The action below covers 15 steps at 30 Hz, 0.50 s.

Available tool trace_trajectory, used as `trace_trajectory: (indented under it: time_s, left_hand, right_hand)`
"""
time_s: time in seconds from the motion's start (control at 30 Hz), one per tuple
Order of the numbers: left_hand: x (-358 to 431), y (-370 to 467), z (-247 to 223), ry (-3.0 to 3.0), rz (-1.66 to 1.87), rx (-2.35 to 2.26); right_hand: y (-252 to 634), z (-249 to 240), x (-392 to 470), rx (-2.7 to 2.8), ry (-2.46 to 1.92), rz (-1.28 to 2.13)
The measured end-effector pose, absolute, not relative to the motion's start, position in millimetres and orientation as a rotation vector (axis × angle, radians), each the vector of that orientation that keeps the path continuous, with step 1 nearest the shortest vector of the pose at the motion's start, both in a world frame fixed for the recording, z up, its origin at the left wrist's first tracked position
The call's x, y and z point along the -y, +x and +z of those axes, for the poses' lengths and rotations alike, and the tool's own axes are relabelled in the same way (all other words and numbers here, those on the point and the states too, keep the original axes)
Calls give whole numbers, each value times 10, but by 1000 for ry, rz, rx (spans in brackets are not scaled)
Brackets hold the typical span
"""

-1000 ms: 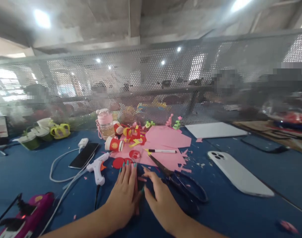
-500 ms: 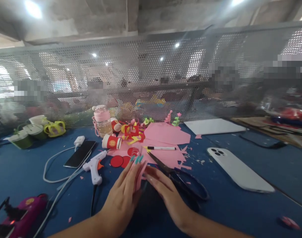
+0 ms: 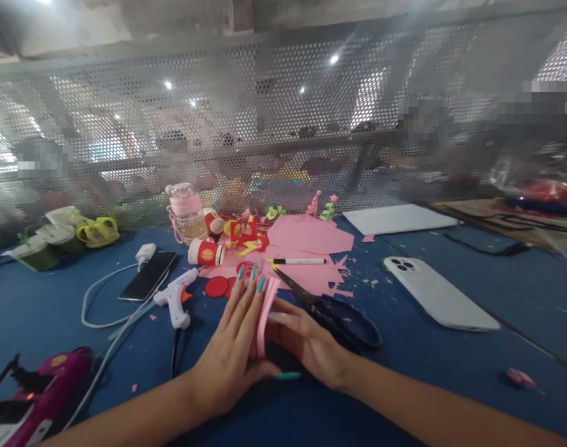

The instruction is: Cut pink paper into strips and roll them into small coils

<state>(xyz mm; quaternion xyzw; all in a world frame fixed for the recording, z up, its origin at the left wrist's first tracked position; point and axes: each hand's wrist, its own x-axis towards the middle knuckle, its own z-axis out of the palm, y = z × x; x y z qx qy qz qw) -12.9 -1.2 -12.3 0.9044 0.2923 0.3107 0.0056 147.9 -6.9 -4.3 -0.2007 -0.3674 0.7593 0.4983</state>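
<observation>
A folded piece of pink paper (image 3: 265,320) stands on edge between my two hands, its layers showing as a narrow curved strip. My left hand (image 3: 231,347) presses along its left side, with long fingers held straight and the thumb reaching underneath. On the other side my right hand (image 3: 311,341) has curled fingers and its thumb against the paper; some fingertips are hidden behind it. Large dark-handled scissors (image 3: 318,304) lie just beyond my right hand. Red paper circles (image 3: 217,286) and flat pink sheets (image 3: 306,233) rest ahead of my fingertips.
A white glue gun (image 3: 175,299), a black phone (image 3: 148,276) and a purple power strip (image 3: 54,385) with cords are at left. A marker (image 3: 299,261), red paper cup (image 3: 206,252) and pink-lidded bottle (image 3: 186,214) stand or lie ahead. A white phone (image 3: 439,292) lies right.
The pink paper has turned more upright and shows its edge more. My left fingers have spread a little and the thumb has come out. The view has tilted down slightly.
</observation>
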Motion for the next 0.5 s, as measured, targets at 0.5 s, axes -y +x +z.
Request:
trace_trajectory:
  time_s: [0.5]
  left_hand:
    - [-168, -69, -1, 1467, 931, -763]
  right_hand:
    - [1466, -76, -25, 745, -680, 1794]
